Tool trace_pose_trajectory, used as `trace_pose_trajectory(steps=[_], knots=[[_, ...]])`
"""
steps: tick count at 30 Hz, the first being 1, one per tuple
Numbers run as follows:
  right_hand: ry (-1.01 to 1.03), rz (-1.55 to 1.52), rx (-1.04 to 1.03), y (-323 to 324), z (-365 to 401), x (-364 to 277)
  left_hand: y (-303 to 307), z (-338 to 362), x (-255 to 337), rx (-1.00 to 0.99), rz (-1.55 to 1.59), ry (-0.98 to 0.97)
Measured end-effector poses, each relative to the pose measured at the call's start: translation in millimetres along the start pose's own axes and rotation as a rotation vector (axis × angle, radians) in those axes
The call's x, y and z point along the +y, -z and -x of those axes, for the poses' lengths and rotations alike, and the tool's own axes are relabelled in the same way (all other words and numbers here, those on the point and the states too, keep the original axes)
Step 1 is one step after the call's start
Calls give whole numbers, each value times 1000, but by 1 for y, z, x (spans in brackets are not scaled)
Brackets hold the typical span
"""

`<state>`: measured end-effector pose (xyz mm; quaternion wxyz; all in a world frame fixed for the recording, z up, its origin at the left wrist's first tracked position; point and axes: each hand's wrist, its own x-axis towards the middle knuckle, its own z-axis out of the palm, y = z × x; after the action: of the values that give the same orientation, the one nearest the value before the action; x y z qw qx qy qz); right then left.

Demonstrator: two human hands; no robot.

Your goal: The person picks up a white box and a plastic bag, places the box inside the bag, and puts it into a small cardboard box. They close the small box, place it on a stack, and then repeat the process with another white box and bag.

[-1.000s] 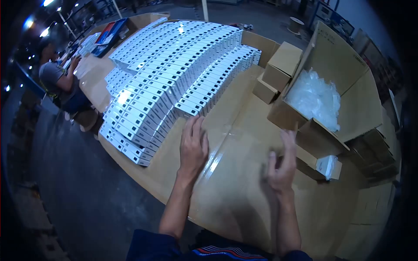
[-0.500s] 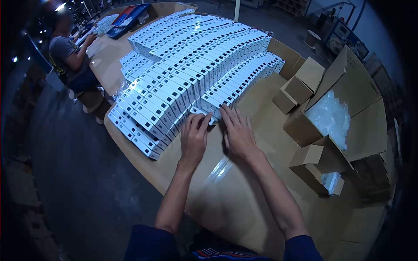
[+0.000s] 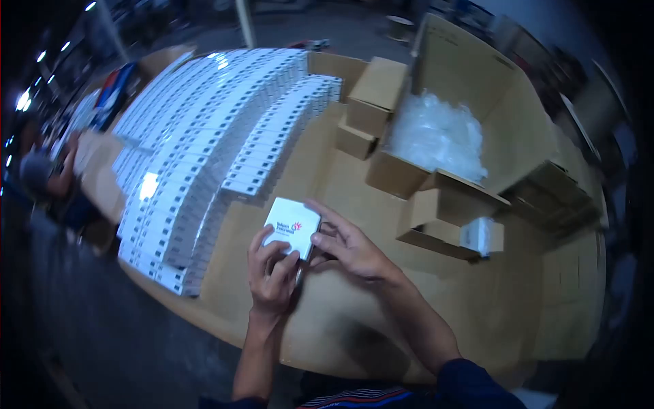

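A flat white box (image 3: 291, 228) with a red logo and dark lettering on its face is held above the brown table (image 3: 327, 320). My left hand (image 3: 272, 273) grips its lower left side, fingertips on the printed face. On its right side, my right hand (image 3: 347, 249) holds the edge with the thumb on the face. Long rows of similar white boxes (image 3: 197, 129) stand packed and stacked on the table beyond and to the left of my hands. A shorter, lower row (image 3: 262, 153) runs along their right side.
At the right, a large open carton (image 3: 470, 75) holds clear plastic bags (image 3: 439, 136). A small open carton (image 3: 426, 228) has a white packet (image 3: 477, 235) inside. Another carton (image 3: 375, 95) stands at the back. At the far left sits a person (image 3: 58, 180).
My hands have left the near end of the rows and come closer to me, now with a white box between them. The view has turned to the right.
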<state>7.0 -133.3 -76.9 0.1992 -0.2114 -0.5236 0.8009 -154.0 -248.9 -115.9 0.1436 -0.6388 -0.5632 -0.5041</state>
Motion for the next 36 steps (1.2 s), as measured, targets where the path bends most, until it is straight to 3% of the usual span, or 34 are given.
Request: trace_pose_trajectory(steps=[2,4,7,8,10,14,16,19,22,26,27,31,34,35,36], knots=[[233,165,98,11,17,1,-5,-19,26,-95,75,-39],[281,143,181,29,44,-14,-11,-38,40,-159,337,-4],[311,364,239,63,92,-52,-38,-76,46,-222,521,94],[264,379,332,68,106,-68,-52,-94,51,-263,455,55],[494,773,522,90,125,-93,-90,-142,69,-338,312,-19],[560,853,897,128,134,-136,-200,-208,63,-343,249,-301],[448,984,994,136,139,-157,-253,-221,52,-432,58,-330],[589,974,995,164,132,-156,-293,-242,35,-845,-202,-283],[459,1022,1013,171,132,-162,-285,-259,45,-689,25,-107],[599,1117,1006,189,122,-160,-256,-283,62,-496,226,18],[503,1055,1004,188,123,-166,-251,-286,64,-444,260,12],[654,1097,1098,209,95,-168,-236,-291,73,-371,295,30],[627,1009,1028,237,60,-171,-239,-288,77,-360,383,42],[448,530,916,236,51,-174,-238,-286,80,-367,428,56],[498,561,887,246,44,-172,-242,-286,79,-350,413,51]])
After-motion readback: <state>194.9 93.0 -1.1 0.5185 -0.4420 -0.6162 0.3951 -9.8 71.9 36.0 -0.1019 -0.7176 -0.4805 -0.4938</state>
